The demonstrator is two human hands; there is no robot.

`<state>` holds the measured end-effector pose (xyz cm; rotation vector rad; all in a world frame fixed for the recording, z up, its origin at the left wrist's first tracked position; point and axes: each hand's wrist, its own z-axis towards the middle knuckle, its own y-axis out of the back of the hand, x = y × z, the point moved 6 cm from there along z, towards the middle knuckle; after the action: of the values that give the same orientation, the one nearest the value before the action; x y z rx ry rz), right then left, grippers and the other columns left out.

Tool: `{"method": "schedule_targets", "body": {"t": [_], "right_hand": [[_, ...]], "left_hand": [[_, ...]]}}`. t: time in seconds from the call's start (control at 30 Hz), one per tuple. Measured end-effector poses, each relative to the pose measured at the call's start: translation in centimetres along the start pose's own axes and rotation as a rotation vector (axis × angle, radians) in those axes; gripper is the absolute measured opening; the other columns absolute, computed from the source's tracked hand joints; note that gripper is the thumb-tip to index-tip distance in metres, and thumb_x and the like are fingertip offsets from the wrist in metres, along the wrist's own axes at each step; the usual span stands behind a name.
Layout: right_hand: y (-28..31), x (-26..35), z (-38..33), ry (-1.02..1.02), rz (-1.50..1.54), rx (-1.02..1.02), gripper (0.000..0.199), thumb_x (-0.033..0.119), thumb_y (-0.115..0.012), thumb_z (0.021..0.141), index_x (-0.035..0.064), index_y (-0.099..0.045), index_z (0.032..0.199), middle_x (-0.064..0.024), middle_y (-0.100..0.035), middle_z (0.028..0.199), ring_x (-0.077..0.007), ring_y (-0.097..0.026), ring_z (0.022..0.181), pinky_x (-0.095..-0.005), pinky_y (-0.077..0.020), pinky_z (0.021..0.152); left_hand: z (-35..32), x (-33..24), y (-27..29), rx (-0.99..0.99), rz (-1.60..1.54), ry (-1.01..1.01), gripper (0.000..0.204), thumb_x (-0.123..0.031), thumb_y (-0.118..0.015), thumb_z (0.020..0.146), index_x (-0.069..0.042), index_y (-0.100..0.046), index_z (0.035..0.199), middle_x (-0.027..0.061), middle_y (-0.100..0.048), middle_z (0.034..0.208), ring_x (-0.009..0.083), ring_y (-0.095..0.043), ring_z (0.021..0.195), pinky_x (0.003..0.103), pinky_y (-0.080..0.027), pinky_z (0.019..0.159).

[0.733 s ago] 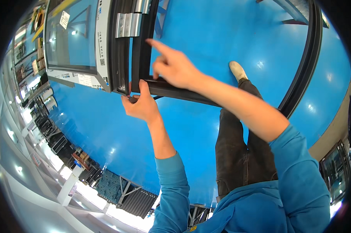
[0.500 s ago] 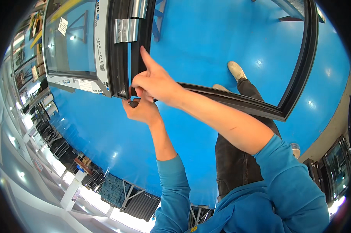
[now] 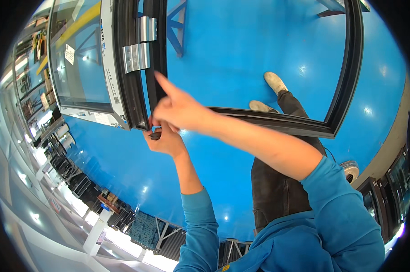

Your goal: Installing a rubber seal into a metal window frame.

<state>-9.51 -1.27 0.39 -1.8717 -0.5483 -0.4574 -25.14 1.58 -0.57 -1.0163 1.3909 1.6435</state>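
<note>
A black window frame (image 3: pixel 268 119) stands open before me, joined by silver hinges (image 3: pixel 137 58) to a glazed sash (image 3: pixel 85 59) at the left. Beneath the hinge-side corner, my left hand (image 3: pixel 169 144) is closed around a small black piece (image 3: pixel 155 136), its fingertips by the lower end of the profile. My right hand (image 3: pixel 180 109) lies just above it, across the frame's corner. Its index finger stretches up along the black hinge-side upright (image 3: pixel 157 59) while the other fingers curl in. What those curled fingers hold, if anything, is hidden.
Blue floor (image 3: pixel 223 50) shows through the frame and below it. Blue metal supports (image 3: pixel 175 27) stand behind. My shoes (image 3: pixel 275 82) are seen beyond the frame's lower bar. Dark framed panels (image 3: pixel 393 190) lean at the right, and stacked profiles (image 3: pixel 171 242) lie at the lower left.
The hinges and sash sit lower and farther left in view. Both hands appear slightly lower, still at the frame's corner. More of the black piece in my left hand shows.
</note>
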Motion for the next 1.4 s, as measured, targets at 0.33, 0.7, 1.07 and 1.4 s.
{"method": "schedule_targets", "body": {"t": [0.33, 0.7, 1.07, 1.4], "right_hand": [[-1.1, -6.0, -3.8, -0.234, -0.095, 0.051, 0.085, 0.004, -0.055, 0.089, 0.0121, -0.019, 0.165, -0.0108, -0.070, 0.081, -0.0112, -0.047, 0.050, -0.0263, -0.0365, 0.045], [-1.1, -5.3, -3.8, -0.232, 0.000, -0.033, 0.085, 0.003, -0.052, 0.088, 0.0158, -0.018, 0.166, -0.0103, -0.072, 0.085, -0.0114, -0.049, 0.053, -0.0263, -0.0393, 0.046], [-1.4, -7.5, -4.6, -0.291, 0.022, -0.087, 0.083, 0.003, -0.054, 0.089, 0.0112, -0.019, 0.164, -0.0140, -0.074, 0.096, -0.0135, -0.050, 0.054, -0.0272, -0.0416, 0.048], [-3.0, -7.6, -3.9, -0.281, 0.644, -0.055, 0.077, -0.001, -0.055, 0.090, 0.0097, -0.023, 0.160, -0.0169, -0.072, 0.102, -0.0158, -0.055, 0.057, -0.0276, -0.0437, 0.050]], "left_hand": [[0.7, 1.8, 4.2, 0.044, -0.034, 0.245, 0.022, -0.020, -0.061, 0.098, 0.000, -0.070, 0.095, 0.0055, -0.069, 0.080, 0.0085, -0.048, 0.058, 0.021, -0.042, 0.052], [-8.5, 7.3, 7.2, -0.013, 0.081, 0.480, 0.024, -0.018, -0.061, 0.098, 0.001, -0.069, 0.087, 0.0065, -0.068, 0.079, 0.0101, -0.054, 0.064, 0.024, -0.046, 0.055], [-14.8, 9.1, 6.6, 0.237, 0.406, 0.546, 0.013, -0.004, -0.068, 0.091, -0.007, -0.060, 0.081, 0.0034, -0.067, 0.075, 0.0098, -0.055, 0.066, 0.027, -0.043, 0.055], [-15.2, 7.8, 6.9, 0.276, 0.525, 0.395, 0.004, -0.007, -0.067, 0.092, -0.005, -0.064, 0.093, 0.0045, -0.067, 0.081, 0.0125, -0.056, 0.068, 0.028, -0.044, 0.058]]}}
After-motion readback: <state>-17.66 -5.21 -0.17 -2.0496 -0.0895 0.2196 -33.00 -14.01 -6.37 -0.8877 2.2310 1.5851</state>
